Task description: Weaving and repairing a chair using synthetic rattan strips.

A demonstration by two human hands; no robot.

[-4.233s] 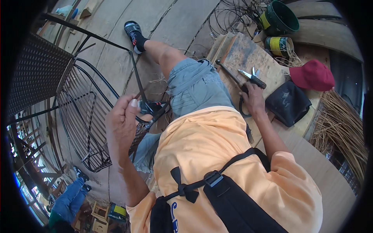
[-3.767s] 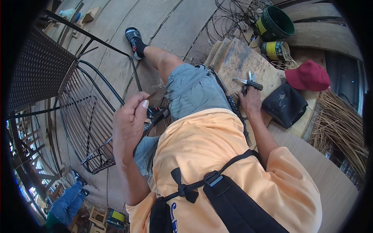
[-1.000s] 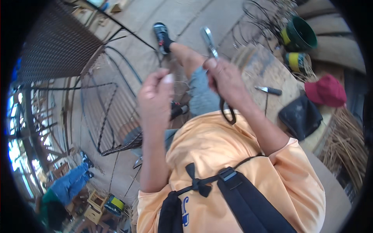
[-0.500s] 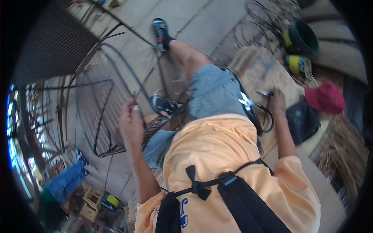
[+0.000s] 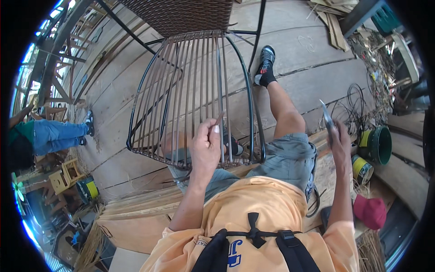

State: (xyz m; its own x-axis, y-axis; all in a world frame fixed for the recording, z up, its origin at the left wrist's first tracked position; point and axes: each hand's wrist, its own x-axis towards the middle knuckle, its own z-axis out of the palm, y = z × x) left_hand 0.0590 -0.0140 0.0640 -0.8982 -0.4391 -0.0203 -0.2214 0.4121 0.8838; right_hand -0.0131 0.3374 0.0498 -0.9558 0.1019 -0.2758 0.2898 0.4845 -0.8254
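Note:
A chair [image 5: 181, 18] with a black metal frame and a woven brown back stands in front of me, its seat a row of spaced brown strips. My left hand [image 5: 206, 147] is over the seat's near right part, thumb and fingers pinched on a thin brown strip [image 5: 221, 117] whose tip pokes out above them. Off to the right of the chair, my right hand [image 5: 340, 137] is raised and wrapped round a pointed metal tool [image 5: 326, 114] with a dark lower part. Its shiny tip points up and away; the exact kind does not show.
Beneath me runs a wooden bench [image 5: 136, 230]. Dark green buckets [image 5: 379, 145] and a red cap [image 5: 369, 212] lie to the right, near coils of dark strip [image 5: 352, 103]. Another person in blue jeans [image 5: 59, 134] is at the left. Wood planks [image 5: 333, 29] lie at the far right.
My right hand has lifted from the bench with the pointed tool in it. My view has swung, bringing the chair to the middle; my left hand is now over its seat strips.

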